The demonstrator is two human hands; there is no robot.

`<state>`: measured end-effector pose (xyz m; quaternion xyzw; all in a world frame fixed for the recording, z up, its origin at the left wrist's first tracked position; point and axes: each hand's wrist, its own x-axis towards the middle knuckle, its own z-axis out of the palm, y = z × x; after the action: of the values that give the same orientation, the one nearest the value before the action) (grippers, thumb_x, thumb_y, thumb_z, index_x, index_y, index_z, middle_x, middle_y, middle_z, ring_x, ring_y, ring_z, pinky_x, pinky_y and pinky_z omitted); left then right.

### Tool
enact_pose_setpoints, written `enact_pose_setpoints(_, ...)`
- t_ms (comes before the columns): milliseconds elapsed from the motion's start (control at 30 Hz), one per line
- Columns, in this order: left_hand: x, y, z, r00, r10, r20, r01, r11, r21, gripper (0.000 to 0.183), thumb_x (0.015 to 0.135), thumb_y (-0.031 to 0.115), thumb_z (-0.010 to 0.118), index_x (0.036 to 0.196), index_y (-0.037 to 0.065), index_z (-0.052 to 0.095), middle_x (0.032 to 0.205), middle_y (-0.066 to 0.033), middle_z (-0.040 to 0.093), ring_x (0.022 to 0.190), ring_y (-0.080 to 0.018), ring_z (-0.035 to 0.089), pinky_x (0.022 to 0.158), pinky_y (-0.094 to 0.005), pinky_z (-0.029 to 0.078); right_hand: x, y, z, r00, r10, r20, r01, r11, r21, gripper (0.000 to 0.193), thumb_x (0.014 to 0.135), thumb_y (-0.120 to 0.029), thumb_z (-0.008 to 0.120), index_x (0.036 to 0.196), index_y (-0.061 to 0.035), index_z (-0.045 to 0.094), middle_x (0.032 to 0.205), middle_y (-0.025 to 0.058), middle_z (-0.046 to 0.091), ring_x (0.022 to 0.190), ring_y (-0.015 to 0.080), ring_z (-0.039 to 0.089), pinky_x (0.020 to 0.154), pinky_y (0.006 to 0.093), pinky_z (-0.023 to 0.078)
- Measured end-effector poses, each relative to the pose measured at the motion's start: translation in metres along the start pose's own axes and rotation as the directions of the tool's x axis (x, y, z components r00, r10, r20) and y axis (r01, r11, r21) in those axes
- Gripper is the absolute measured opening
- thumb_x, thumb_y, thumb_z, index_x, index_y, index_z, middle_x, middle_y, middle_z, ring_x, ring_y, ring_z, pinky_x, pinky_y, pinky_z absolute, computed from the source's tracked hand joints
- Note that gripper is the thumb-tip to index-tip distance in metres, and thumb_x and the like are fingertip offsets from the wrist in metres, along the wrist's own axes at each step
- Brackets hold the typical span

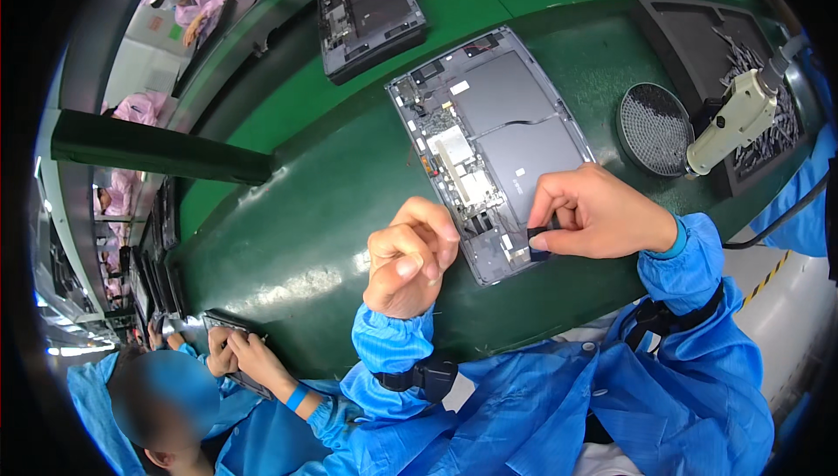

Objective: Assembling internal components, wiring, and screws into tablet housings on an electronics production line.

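An opened laptop chassis [515,118], grey with its circuit board and large flat battery exposed, lies at a slant on the green work surface. Over its near right corner, my right hand [607,214] pinches a small black piece [539,239] between thumb and fingers; its exact kind is too small to tell. My left hand [408,253] is raised by the chassis's near left edge, fingers curled and thumb drawn in against them. Whether anything sits in that pinch is hidden. A thin dark cable [515,123] crosses the battery.
An electric screwdriver [738,123] stands near a round dish of small dark screws [655,127]. Behind them, a black tray [672,27] holds dark strips. Another opened laptop [371,18] rests at the back. To my left a co-worker's hands [240,358] handle a dark device.
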<state>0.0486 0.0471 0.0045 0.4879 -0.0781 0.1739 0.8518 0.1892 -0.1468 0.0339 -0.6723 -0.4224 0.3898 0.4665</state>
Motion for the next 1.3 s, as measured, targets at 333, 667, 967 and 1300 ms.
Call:
enact_pose_setpoints(333, -0.001, 0.001, 0.005, 0.99, 0.096, -0.104, -0.039, 0.89, 0.455, 0.029, 0.079, 0.011, 0.052, 0.053, 0.005, 0.041, 0.058, -0.011, 0.049, 0.059, -0.0161, 0.045, 0.05, -0.0266, 0.03, 0.004, 0.004, 0.014, 0.995, -0.094, -0.031, 0.087, 0.983, -0.162, 0.008, 0.072, -0.006, 0.069, 0.079, -0.0044, 0.067, 0.051, 0.0078, 0.057, 0.043, 0.0143, 0.053, 0.045, 0.0279, 0.038)
enact_pose_setpoints(667, 0.0, -0.001, 0.01, 0.985, 0.072, 0.159, -0.172, 0.574, 0.801, 0.019, 0.079, 0.0, 0.056, 0.06, -0.002, 0.054, 0.064, -0.0094, 0.058, 0.055, -0.0151, 0.051, 0.051, -0.0269, 0.039, 0.004, 0.008, 0.014, 0.987, -0.158, 0.01, 0.156, 0.957, -0.246, 0.007, 0.072, -0.005, 0.068, 0.078, -0.0024, 0.066, 0.062, 0.0103, 0.063, 0.051, 0.0205, 0.058, 0.05, 0.0306, 0.043)
enact_pose_setpoints(967, 0.004, -0.004, 0.018, 0.98, 0.006, 0.199, -0.18, 0.458, 0.871, 0.006, 0.07, -0.001, 0.065, 0.072, 0.0, 0.059, 0.067, -0.0096, 0.059, 0.054, -0.0192, 0.054, 0.048, -0.0274, 0.041, 0.003, 0.008, 0.012, 0.991, -0.021, -0.135, 0.021, 1.0, 0.002, 0.009, 0.079, -0.002, 0.064, 0.088, 0.0008, 0.064, 0.069, 0.0068, 0.066, 0.06, 0.0101, 0.062, 0.053, 0.0243, 0.046)
enact_pose_setpoints(1300, -0.003, -0.003, 0.023, 0.995, -0.098, 0.033, 0.029, 0.569, 0.822, 0.015, 0.073, -0.005, 0.066, 0.086, 0.001, 0.063, 0.067, -0.0047, 0.062, 0.051, -0.0089, 0.051, 0.045, -0.0224, 0.037, 0.001, 0.005, 0.009, 0.977, -0.006, -0.211, 0.033, 0.992, 0.125, 0.014, 0.08, -0.007, 0.067, 0.091, 0.0018, 0.064, 0.071, 0.0046, 0.065, 0.057, 0.0042, 0.056, 0.048, 0.0225, 0.043)
